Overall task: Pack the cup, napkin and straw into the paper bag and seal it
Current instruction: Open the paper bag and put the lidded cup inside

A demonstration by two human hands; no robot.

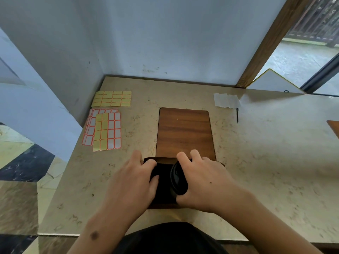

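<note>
Label sheets [108, 123] lie left of the board [184, 132]; napkin [227, 100] and straw [237, 115] right.

Left hand [134, 177] holding bag [184, 132] mouth, right hand [203, 177] gripping cup [178, 178]

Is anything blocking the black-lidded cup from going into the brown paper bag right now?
Nothing visible does. The right hand holds the black-lidded cup at the brown paper bag's open mouth, while the left hand spreads the opening.

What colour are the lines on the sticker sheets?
Orange-red lines around yellow and white labels on the sticker sheets, clearest in the head view.
</note>
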